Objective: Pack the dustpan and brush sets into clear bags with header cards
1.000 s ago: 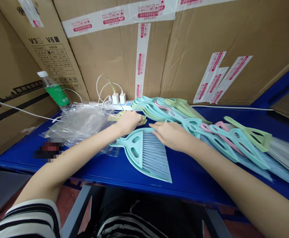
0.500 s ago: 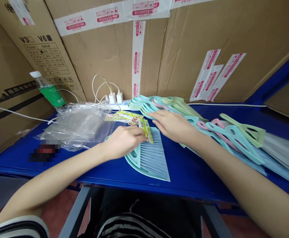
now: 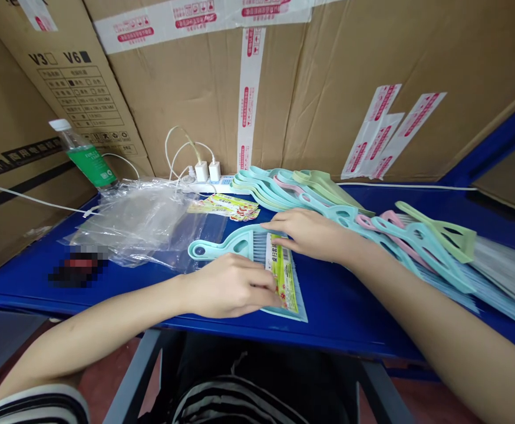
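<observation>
A yellow-green printed card lies over the bristles of a light-blue brush, which rests in a matching dustpan near the table's front edge. My left hand is closed at the card's lower left edge, fingertips on it. At the card's top, my right hand has its fingers apart, touching the upper edge of the card and dustpan; its palm is over the table. Further printed cards lie in a small pile behind the brush.
Clear plastic bags lie at left, near a green-labelled bottle and a blurred dark object. Stacked dustpans stand behind my right hand; several brushes spread rightward. A power strip sits along the cardboard.
The card, earlier held above the brush, now lies across the bristles. My left hand has moved nearer the front edge, and my right hand has come down slightly to the card's top.
</observation>
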The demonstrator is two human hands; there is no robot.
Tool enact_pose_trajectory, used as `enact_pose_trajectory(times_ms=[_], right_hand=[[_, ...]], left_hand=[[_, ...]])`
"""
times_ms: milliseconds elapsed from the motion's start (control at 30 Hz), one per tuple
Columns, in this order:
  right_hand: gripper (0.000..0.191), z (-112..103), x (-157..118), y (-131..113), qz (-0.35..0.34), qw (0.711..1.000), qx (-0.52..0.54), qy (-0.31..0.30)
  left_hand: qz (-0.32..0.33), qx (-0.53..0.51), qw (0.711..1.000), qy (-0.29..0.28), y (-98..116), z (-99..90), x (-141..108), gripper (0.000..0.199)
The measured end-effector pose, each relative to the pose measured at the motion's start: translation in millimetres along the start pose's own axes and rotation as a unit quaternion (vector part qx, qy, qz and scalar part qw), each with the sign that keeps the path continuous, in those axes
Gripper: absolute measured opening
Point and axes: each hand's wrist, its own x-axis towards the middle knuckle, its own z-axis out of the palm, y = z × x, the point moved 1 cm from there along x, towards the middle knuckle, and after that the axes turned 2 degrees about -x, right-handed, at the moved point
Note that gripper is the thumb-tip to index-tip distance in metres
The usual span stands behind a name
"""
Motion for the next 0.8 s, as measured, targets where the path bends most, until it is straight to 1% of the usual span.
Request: enact_pose_trajectory(times_ms=[133, 233, 300, 433, 567, 667, 800], right_hand=[[0.036, -1.7, 0.9, -4.3, 0.016, 1.0, -0.001, -0.004], [0.039, 0.3, 1.4, -5.9, 0.019, 1.0, -0.017, 0.015], [0.042, 3.4, 1.9, -6.2, 0.017, 0.999, -0.033, 0.031], [0.041, 9.2, 4.0, -7.3, 0.016, 0.997, -0.055, 0.05], [0.035, 9.2, 6.9, -10.9, 0.041, 0.997, -0.062, 0.032], [0.029, 6.1, 8.3, -13.4, 0.052, 0.997, -0.06, 0.019], [0.026, 4.0, 8.7, -13.8, 0.054, 0.997, -0.053, -0.003]], left_hand=[[0.011, 0.014, 1.0, 0.006, 3.8, 1.9, 1.7, 0.028], [0.012, 0.019, 1.0, 0.001, 4.3, 4.5, 3.6, 0.025], [0.021, 0.026, 0.999, -0.002, 4.0, 7.6, 4.1, 0.029], [0.032, 0.069, 0.997, -0.001, 4.0, 15.5, 2.9, 0.029], [0.032, 0.109, 0.993, 0.013, 6.5, 20.1, 1.9, 0.029], [0.027, 0.126, 0.992, 0.009, 7.3, 21.4, 1.7, 0.03], [0.023, 0.127, 0.992, 0.004, 5.5, 21.2, 1.3, 0.033]])
